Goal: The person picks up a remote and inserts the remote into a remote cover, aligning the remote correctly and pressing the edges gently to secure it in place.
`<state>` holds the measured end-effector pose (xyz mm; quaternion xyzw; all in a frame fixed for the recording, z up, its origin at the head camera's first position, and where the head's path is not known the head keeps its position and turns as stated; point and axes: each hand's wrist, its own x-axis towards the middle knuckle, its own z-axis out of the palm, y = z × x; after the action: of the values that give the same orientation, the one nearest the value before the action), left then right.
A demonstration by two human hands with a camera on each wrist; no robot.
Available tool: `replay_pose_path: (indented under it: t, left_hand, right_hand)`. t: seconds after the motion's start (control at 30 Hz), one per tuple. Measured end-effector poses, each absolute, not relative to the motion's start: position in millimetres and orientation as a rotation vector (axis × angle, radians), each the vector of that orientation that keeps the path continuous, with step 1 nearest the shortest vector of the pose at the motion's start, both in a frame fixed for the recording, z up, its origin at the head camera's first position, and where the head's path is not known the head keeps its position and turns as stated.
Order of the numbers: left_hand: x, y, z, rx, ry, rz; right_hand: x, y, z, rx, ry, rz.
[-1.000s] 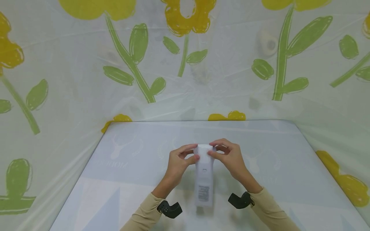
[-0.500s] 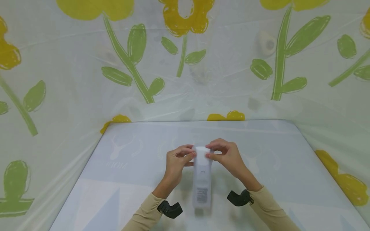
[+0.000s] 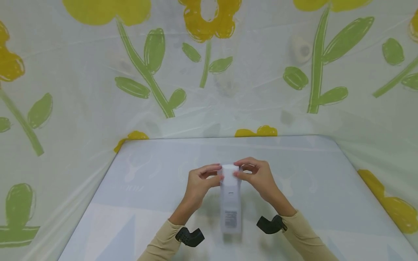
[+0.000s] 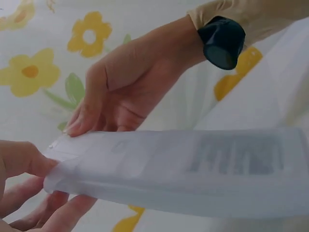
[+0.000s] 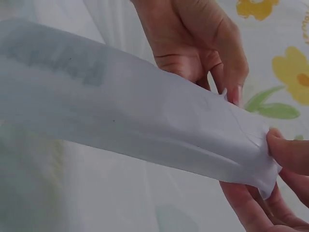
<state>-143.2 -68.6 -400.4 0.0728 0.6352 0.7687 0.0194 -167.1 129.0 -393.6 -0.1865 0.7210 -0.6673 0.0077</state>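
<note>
A long, narrow white package (image 3: 230,204) in a translucent wrapper extends toward me over the table in the head view. It carries a block of grey print near its closer end. My left hand (image 3: 198,185) pinches the left side of its far end between thumb and fingers. Opposite, my right hand (image 3: 260,179) pinches the right side. Close up in the left wrist view, the wrapper (image 4: 159,154) looks loose and creased at the gripped end. Small pointed corners of the wrapper (image 5: 266,189) stick out by the fingers in the right wrist view.
A pale table (image 3: 156,181) with faint printed patterns lies under the hands. Behind and beside it hangs a whitish curtain (image 3: 254,72) printed with yellow flowers and green leaves. Each wrist wears a dark camera mount (image 3: 190,237), below a beige sleeve (image 3: 163,241).
The package shifted slightly left, then back right, its far end dipping and rising a little. My left thumb and fingers changed position slightly on the wrapper's edge; both hands keep hold.
</note>
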Motion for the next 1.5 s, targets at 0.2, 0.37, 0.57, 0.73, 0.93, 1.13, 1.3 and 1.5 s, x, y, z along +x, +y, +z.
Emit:
replay_pose_path:
  t: [0.2,0.37,0.57,0.73,0.93,1.13,1.3,1.5]
  left_hand:
    - [-142.5,-69.2,-396.1,0.242,2.066,2.316]
    - [-137.4,-67.8,-384.8,0.247,2.145,2.277]
    - [-140.9,-68.6,-390.2,0.206,2.164,2.26]
    - [-147.9,-69.5,-404.5,0.153,2.16,2.267]
    - [-150.2,-69.2,-410.8,0.191,2.189,2.258]
    - [-150.7,-69.1,-412.7,0.22,2.208,2.245]
    - [-150.4,-69.1,-412.1,0.189,2.215,2.235]
    - [-150.7,-68.7,-411.4,0.153,2.219,2.232]
  right_hand:
    - [-164.6,128.2,-394.1,-0.647,2.265,-2.084]
    - [-162.7,126.4,-392.7,-0.64,2.266,-2.075]
    - [-162.2,125.3,-394.0,-0.606,2.271,-2.07]
    - [-159.9,124.5,-391.1,-0.619,2.281,-2.053]
    - [-151.3,121.8,-374.7,-0.628,2.305,-2.029]
    - [-152.2,121.0,-375.3,-0.598,2.33,-2.018]
    - [-159.6,122.3,-389.1,-0.591,2.339,-2.028]
    - [-159.8,121.8,-392.5,-0.591,2.38,-2.002]
